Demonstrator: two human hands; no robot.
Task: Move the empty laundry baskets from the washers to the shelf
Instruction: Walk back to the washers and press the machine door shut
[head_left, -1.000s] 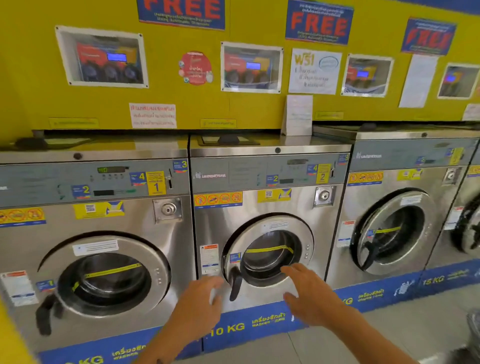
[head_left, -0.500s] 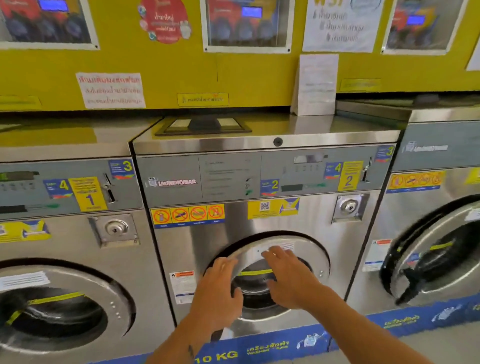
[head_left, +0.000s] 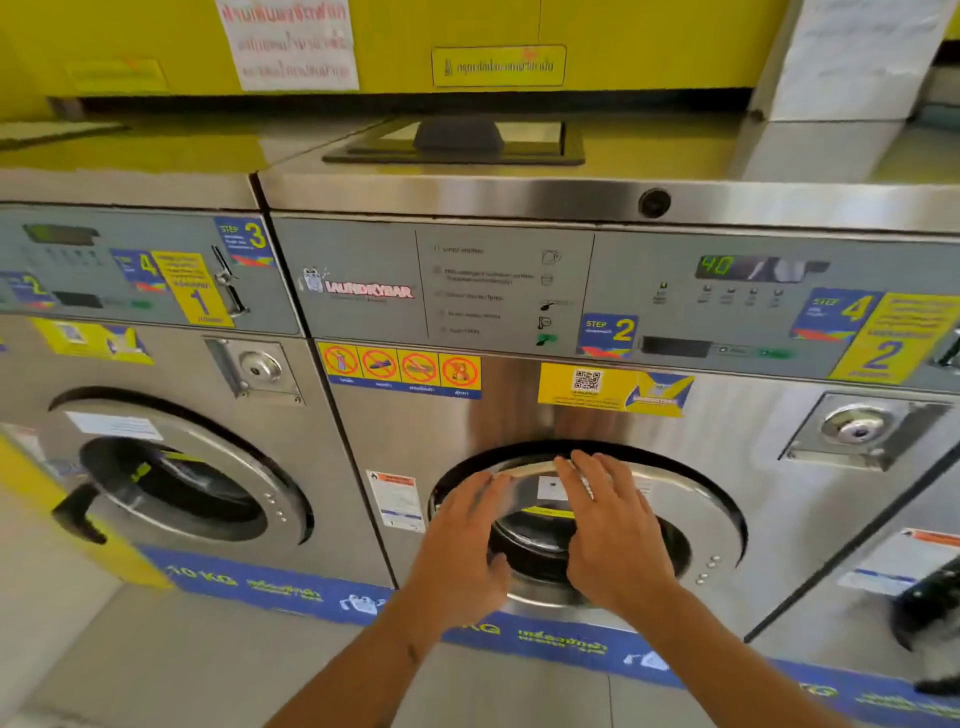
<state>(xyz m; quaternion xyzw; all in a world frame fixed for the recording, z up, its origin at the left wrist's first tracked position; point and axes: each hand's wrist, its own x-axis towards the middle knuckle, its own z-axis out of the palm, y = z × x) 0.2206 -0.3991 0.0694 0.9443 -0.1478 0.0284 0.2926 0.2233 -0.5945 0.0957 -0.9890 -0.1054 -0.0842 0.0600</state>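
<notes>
No laundry basket and no shelf show in the head view. A steel front-loading washer (head_left: 519, 415) marked number 2 fills the middle, its round door (head_left: 675, 499) in front of me. My left hand (head_left: 462, 545) is stretched out before the door's left half, fingers apart and holding nothing. My right hand (head_left: 613, 525) is just beside it over the door's centre, fingers spread, also holding nothing. Whether the palms touch the door is unclear. The washer's display (head_left: 717, 266) reads 40.
A second washer (head_left: 156, 364) marked number 1 stands to the left with its door handle (head_left: 78, 514) sticking out. A third machine's edge (head_left: 914, 597) shows at the right. A black soap lid (head_left: 457, 137) sits on top. Yellow wall with notices behind; grey tile floor (head_left: 156, 649) below.
The view has closed in on the middle washer and tilted down. Both hands have risen from near its base up to the door and drawn closer together.
</notes>
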